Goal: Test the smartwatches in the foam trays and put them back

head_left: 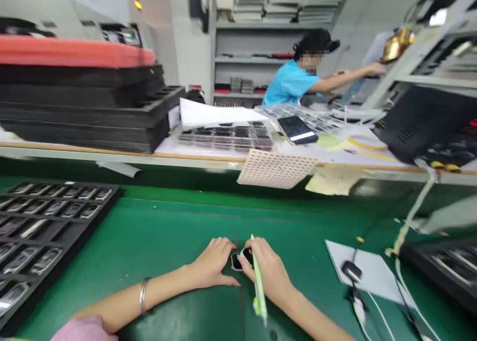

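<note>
My right hand point(269, 271) is closed around a slim light-green, pen-like tool point(258, 286), which slants down toward me. A small dark, rounded piece with a pale rim point(246, 255) shows at its fingertips, partly covered by the fingers. Beside it, a small dark rectangular piece with a silver frame point(236, 262), like a watch case, lies on the green mat point(167, 241) between my hands. My left hand point(213, 262) rests on the mat just left of that piece, thumb stretched away from the bent fingers, holding nothing that I can see.
A black compartment tray point(80, 227) of silver-framed parts lies left; another black tray point(447, 266) sits right. Near it are a white sheet point(367, 269) and cables. The shelf ahead bears stacked black trays point(74, 112) and a phone point(297, 129). A person in blue point(288, 82) reaches rightward beyond.
</note>
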### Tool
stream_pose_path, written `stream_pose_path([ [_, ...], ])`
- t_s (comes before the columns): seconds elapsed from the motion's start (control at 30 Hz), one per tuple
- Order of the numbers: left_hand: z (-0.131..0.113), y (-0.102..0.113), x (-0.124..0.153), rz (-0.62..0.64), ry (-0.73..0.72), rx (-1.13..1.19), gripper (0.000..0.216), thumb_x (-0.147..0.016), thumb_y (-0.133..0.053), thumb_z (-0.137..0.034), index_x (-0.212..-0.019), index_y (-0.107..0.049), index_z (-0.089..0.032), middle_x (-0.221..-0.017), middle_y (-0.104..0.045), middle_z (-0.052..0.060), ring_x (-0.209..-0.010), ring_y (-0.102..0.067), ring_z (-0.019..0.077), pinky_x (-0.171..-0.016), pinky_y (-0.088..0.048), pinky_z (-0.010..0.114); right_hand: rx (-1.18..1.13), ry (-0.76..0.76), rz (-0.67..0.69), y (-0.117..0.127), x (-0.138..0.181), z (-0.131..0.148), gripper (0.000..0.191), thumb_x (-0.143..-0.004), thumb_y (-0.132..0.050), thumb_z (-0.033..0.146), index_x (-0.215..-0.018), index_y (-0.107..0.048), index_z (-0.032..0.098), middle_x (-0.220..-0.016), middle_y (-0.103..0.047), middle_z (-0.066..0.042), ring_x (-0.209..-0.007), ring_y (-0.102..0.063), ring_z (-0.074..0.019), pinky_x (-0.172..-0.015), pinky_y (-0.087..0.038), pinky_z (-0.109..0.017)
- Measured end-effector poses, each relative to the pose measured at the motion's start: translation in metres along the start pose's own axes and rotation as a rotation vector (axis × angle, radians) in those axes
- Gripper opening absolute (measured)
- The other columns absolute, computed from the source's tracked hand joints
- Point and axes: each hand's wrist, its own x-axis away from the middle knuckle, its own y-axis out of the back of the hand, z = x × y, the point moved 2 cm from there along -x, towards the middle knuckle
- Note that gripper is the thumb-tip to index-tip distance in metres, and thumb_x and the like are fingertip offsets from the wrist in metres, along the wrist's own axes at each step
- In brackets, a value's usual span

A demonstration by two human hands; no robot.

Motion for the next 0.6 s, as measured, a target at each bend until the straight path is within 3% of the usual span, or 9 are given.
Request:
stream_pose_path([
  [0.13,0.023,0.047,0.023,-0.178,0.073,-0.086,0.068,-0.069,-0.077,-0.049,-0.121,-0.044,-0.020,-0.112,-0.059,0.011,-0.101,-0.058,0.0279,-0.086,-0.049,0.041,0.115,0.183,-0.026,-0.026,-0.013,0.016,0.018,-0.095,-0.040,0.028,-0.087,-0.051,0.018,-0.085,-0.057,-0.013,-0.075,-0.057,-0.0295,-0.059,-0.050,-0.040],
  [0.27,0.047,0.123,0.060,-0.428,0.197,-0.228,0.042,-0.085,-0.062,-0.036,-0.119,-0.045,-0.018,-0.110,-0.057,0.012,-0.104,-0.057,0.0277,-0.088,-0.048,0.042,0.257,0.356,-0.048,-0.042,-0.018,0.011,0.023,-0.098,-0.034,0.030,-0.085,-0.050,0.019,-0.083,-0.057,-0.011,-0.072,-0.060,-0.0275,-0.058,-0.051,-0.037],
  [0.37,0.056,0.199,0.079,-0.608,0.240,-0.344,0.034,-0.088,-0.055,-0.033,-0.117,-0.046,-0.016,-0.112,-0.056,0.014,-0.109,-0.053,0.0289,-0.095,-0.043,0.046,0.247,0.414,-0.047,-0.044,-0.020,0.005,0.022,-0.099,-0.032,0.028,-0.086,-0.048,0.020,-0.079,-0.056,-0.009,-0.065,-0.060,-0.0235,-0.052,-0.049,-0.031],
  [0.47,0.055,0.291,0.084,-0.815,0.248,-0.477,0.039,-0.088,-0.053,-0.034,-0.122,-0.045,-0.016,-0.127,-0.048,0.017,-0.127,-0.039,0.0318,-0.106,-0.030,0.050,0.131,0.358,0.004,-0.037,-0.027,0.006,0.019,-0.098,-0.036,0.029,-0.081,-0.042,0.022,-0.074,-0.052,-0.004,-0.056,-0.057,-0.0184,-0.046,-0.045,-0.026],
  [0.53,0.051,0.354,0.080,-1.029,0.219,-0.708,0.047,-0.085,-0.056,-0.038,-0.125,-0.045,-0.015,-0.132,-0.047,0.017,-0.128,-0.039,0.0310,-0.106,-0.029,0.048,0.003,0.292,0.023,-0.022,-0.041,0.012,0.021,-0.097,-0.041,0.030,-0.078,-0.037,0.023,-0.070,-0.049,0.000,-0.051,-0.052,-0.0146,-0.046,-0.043,-0.023],
  [0.6,0.052,0.408,0.070,-1.102,0.232,-0.843,0.061,-0.083,-0.059,-0.044,-0.133,-0.040,-0.016,-0.141,-0.041,0.017,-0.133,-0.035,0.0314,-0.109,-0.024,0.049,-0.107,0.270,0.001,0.003,-0.066,0.023,0.022,-0.096,-0.045,0.029,-0.077,-0.035,0.024,-0.067,-0.045,0.003,-0.049,-0.048,-0.0128,-0.048,-0.042,-0.022],
])
